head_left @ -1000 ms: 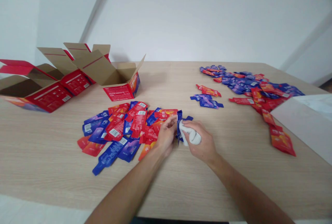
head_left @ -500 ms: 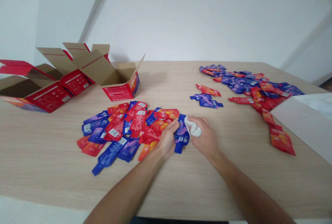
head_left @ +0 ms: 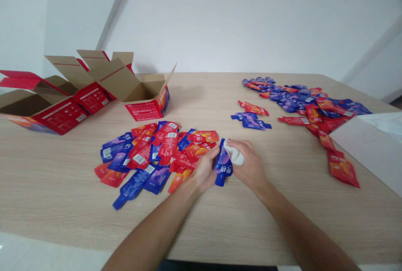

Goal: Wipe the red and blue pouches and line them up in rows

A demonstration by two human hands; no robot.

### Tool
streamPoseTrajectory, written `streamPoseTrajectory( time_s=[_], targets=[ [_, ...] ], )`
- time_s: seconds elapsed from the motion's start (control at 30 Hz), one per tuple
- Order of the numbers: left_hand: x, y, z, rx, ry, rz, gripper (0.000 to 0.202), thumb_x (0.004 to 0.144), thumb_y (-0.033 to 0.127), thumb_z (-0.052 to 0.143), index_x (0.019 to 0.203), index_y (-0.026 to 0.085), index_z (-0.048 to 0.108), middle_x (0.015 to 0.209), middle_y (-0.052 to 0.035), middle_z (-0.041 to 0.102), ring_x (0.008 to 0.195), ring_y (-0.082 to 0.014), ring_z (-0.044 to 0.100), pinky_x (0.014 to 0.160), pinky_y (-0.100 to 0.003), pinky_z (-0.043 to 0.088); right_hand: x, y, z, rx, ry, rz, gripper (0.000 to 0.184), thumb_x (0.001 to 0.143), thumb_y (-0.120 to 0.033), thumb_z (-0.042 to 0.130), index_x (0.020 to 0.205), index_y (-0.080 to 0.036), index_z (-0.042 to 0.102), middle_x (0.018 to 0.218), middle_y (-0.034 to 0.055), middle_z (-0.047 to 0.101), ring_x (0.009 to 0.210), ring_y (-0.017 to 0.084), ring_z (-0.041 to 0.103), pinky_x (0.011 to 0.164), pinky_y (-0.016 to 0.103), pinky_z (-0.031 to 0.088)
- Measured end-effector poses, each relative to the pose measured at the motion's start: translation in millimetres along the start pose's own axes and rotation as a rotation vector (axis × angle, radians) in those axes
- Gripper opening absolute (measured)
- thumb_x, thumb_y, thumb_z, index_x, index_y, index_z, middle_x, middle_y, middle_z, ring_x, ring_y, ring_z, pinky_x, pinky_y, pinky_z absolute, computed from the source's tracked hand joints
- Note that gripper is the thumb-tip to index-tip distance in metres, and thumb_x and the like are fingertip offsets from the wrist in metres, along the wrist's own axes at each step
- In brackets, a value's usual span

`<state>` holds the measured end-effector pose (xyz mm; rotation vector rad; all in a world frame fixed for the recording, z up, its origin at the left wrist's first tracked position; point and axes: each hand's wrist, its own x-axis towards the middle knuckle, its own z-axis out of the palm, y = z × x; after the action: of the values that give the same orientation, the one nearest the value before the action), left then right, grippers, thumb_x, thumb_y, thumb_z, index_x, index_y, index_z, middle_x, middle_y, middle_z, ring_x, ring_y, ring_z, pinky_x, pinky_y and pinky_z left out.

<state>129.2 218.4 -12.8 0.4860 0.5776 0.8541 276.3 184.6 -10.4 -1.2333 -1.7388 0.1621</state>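
Note:
Between my hands is a blue pouch (head_left: 223,165) with a purple print, its narrow spout end pointing toward me. My left hand (head_left: 205,170) grips the pouch along its left edge, thumb on top. My right hand (head_left: 249,163) is closed around a bunched white cloth (head_left: 236,156), which is pressed against the pouch's right side. Just left of my left hand lies a spread pile of red and blue pouches, among them a red pouch (head_left: 168,147) and a blue pouch (head_left: 133,187) at the near edge.
Open cardboard boxes stand at the left: a red box (head_left: 146,111) and a larger red box (head_left: 63,116). Toward the back right stretches a heap of pouches (head_left: 292,99), with several loose ones, including a blue pouch (head_left: 256,123). A white container (head_left: 370,145) sits at the right edge.
The pouch has turned slightly in my hands, and the cloth stays against it. The view has shifted a little; the piles and boxes look unchanged.

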Motion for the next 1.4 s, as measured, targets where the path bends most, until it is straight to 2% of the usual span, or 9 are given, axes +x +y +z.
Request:
streamPoseTrajectory(
  time_s=[0.13,0.27,0.4,0.63,0.77,0.97,1.07,1.23,1.4],
  targets=[
    [1.9,4.6,-1.6,0.012,0.053,0.03,0.031,0.084,0.047,0.066,0.092,0.017,0.07,0.095,-0.0093,0.074,0.094,-0.0256,0.07,0.084,-0.037,0.056,-5.2,-9.7,9.2,0.105,-0.229,-0.121,0.059,0.064,0.004,0.053,0.114,-0.026,0.063,0.112,0.0054,0.07,0.107,0.024,0.062,0.093,0.039,0.052],
    [6.1,9.2,-6.0,0.048,0.064,0.027,0.046,0.086,0.057,0.06,0.101,0.015,0.073,0.098,-0.0138,0.075,0.095,-0.0291,0.071,0.087,-0.042,0.055,-9.6,-19.0,12.9,0.163,-0.335,-0.101,0.055,0.06,0.005,0.053,0.105,-0.024,0.065,0.103,0.0042,0.071,0.097,0.023,0.064,0.087,0.036,0.052],
    [6.4,16.9,-7.2,0.188,0.162,0.279,0.045,0.088,0.046,0.062,0.124,0.019,0.067,0.11,-0.0097,0.074,0.108,-0.0274,0.068,0.098,-0.043,0.05,-8.3,-16.0,9.4,0.159,-0.309,-0.009,0.048,0.062,0.005,0.056,0.1,-0.023,0.067,0.093,0.0037,0.07,0.087,0.02,0.064,0.076,0.03,0.052],
    [5.0,23.3,-20.3,1.156,0.196,0.739,0.042,0.088,0.032,0.064,0.13,0.027,0.066,0.143,-0.0086,0.057,0.136,-0.0276,0.047,0.119,-0.045,0.028,-0.2,0.9,5.9,-0.049,-0.242,0.174,0.037,0.067,0.001,0.059,0.094,-0.022,0.069,0.089,0.0031,0.071,0.083,0.02,0.064,0.074,0.027,0.048],
    [10.2,16.1,-27.1,1.699,0.381,0.713,0.045,0.086,0.021,0.061,0.131,0.028,0.064,0.153,-0.0108,0.044,0.147,-0.0368,0.026,0.118,-0.06,0.019,6.1,16.9,0.5,-0.213,-0.205,0.326,0.034,0.067,-0.003,0.061,0.095,-0.022,0.07,0.084,0.0034,0.072,0.08,0.02,0.065,0.072,0.026,0.046],
    [12.9,-1.8,-11.4,2.079,0.146,0.683,0.035,0.089,0.03,0.056,0.123,0.028,0.068,0.146,-0.0105,0.053,0.146,-0.0373,0.028,0.119,-0.062,0.013,17.0,39.1,-14.2,-0.38,-0.207,0.472,0.033,0.068,-0.004,0.059,0.094,-0.021,0.07,0.082,0.0039,0.073,0.078,0.02,0.067,0.065,0.025,0.042],
    [19.7,-8.9,-3.0,2.192,0.231,0.647,0.03,0.085,0.024,0.056,0.11,0.02,0.073,0.141,-0.0158,0.055,0.144,-0.0414,0.028,0.118,-0.063,0.015,23.0,48.5,-27.0,-0.425,-0.179,0.553,0.03,0.068,-0.007,0.061,0.094,-0.021,0.07,0.08,0.0041,0.073,0.078,0.02,0.067,0.062,0.025,0.039],
    [66.4,-9.8,23.5,2.256,0.205,0.67,0.031,0.084,0.021,0.054,0.105,0.01,0.073,0.135,-0.0233,0.056,0.143,-0.0418,0.03,0.118,-0.056,0.019,31.6,64.1,-48.7,-0.494,-0.121,0.655,0.024,0.07,-0.011,0.062,0.091,-0.02,0.068,0.08,0.006,0.074,0.081,0.022,0.069,0.061,0.026,0.039],
    [153.5,-9.3,61.7,2.091,0.017,0.661,0.048,0.096,0.028,0.038,0.14,0.015,0.052,0.151,-0.0179,0.044,0.146,-0.0306,0.029,0.119,-0.048,0.022,34.8,79.4,-60.4,-0.504,-0.072,0.707,0.024,0.072,-0.014,0.062,0.095,-0.018,0.068,0.087,0.01,0.075,0.085,0.026,0.07,0.065,0.028,0.043]
  ],
)
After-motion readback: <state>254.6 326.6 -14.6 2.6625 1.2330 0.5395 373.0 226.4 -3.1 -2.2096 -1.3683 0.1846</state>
